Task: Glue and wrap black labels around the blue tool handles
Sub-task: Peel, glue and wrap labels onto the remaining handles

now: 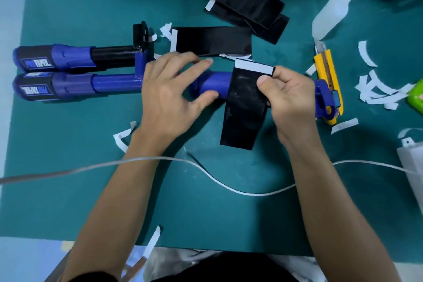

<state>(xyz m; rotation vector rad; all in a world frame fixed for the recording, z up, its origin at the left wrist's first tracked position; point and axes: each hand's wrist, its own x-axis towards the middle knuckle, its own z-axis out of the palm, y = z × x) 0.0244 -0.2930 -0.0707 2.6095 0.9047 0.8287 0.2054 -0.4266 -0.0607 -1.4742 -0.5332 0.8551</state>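
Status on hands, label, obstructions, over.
Left hand rests on blue handle. Right hand pinches black label draped over it, white strip up top. Yellow knife lies by handle's right end.

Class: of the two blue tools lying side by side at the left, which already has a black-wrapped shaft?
The farther tool, whose shaft is black beyond the grip; the nearer tool shows a bare blue shaft.
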